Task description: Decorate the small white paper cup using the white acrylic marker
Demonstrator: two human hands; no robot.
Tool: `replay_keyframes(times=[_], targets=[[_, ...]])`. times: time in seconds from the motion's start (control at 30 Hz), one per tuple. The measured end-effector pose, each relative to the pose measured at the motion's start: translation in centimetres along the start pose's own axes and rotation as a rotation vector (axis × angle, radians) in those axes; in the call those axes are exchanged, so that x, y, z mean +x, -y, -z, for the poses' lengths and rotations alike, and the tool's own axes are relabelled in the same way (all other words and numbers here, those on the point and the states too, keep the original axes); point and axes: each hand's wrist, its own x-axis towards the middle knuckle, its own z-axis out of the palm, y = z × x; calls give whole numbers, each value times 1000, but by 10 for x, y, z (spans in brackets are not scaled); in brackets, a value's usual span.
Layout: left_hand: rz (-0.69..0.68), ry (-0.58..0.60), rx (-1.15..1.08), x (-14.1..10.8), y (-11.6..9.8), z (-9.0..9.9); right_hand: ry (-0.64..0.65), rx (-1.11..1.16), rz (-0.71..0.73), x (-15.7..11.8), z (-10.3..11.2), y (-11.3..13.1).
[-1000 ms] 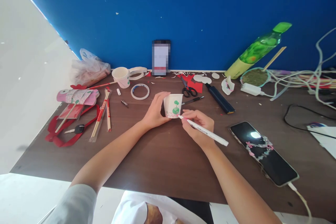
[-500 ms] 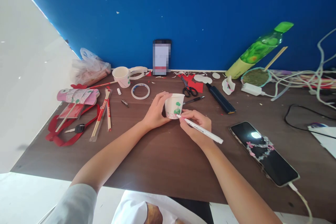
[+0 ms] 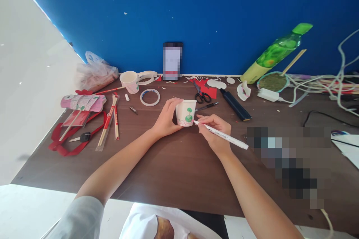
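A white paper cup (image 3: 185,109) with green plant pictures and a pink pattern round its base is upright in the middle of the view. My left hand (image 3: 167,118) is closed around the cup's left side. Between the fingers of my right hand (image 3: 216,133) is a white marker (image 3: 224,136), its pink tip pointing left, close to the cup's lower right edge; whether it touches I cannot tell. Behind the cup lie a black pen (image 3: 206,106) and dark-handled scissors (image 3: 202,97).
A second paper cup (image 3: 130,82), a tape roll (image 3: 150,97) and wrapped chopsticks (image 3: 107,124) lie left. A phone (image 3: 172,61) leans on the blue wall. To the right are a dark blue case (image 3: 236,106), a green bottle (image 3: 276,54), tangled cables (image 3: 316,85) and a blurred-out patch.
My right hand has shifted right with the marker, whose tip has moved from the cup's lower front to its right edge. My left hand and the cup have hardly moved.
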Motion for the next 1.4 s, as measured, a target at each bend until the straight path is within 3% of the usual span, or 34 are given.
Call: replay_keyframes(times=[1.2,1.4], targets=[[8,-8,7,0,0,0,-39,-139,-60,3,0,0],[67,46,32,-1,0,1,-92,103,-97,8,4,-3]])
